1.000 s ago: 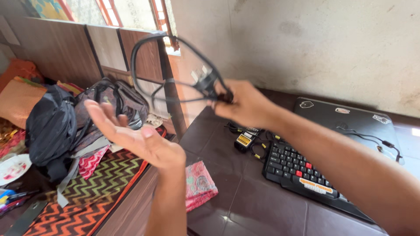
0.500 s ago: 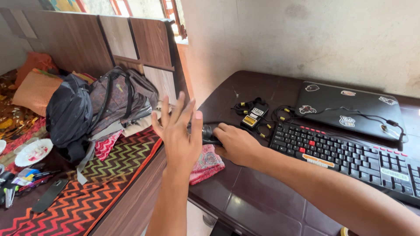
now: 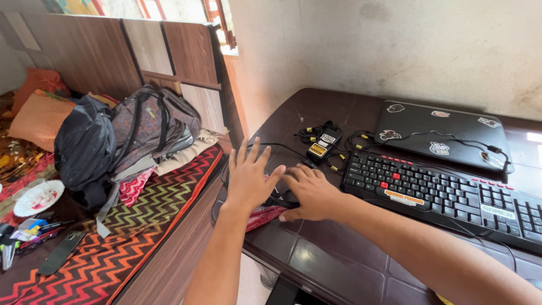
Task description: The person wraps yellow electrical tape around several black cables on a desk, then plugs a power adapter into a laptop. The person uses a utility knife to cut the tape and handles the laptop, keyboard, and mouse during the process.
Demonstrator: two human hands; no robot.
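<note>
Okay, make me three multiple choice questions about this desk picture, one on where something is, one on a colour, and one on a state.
1. Where is the backpack?
A. on the bed
B. on the laptop
C. under the table

2. What colour are the odd keys on the black keyboard?
A. green
B. red
C. white

3. How is the laptop?
A. lid open
B. standing on edge
C. lid shut

Answers:
1 A, it lies on the zigzag bedcover by the headboard.
2 B, a few red keys show among the black ones.
3 C, its stickered lid lies flat with a cable across it.
</note>
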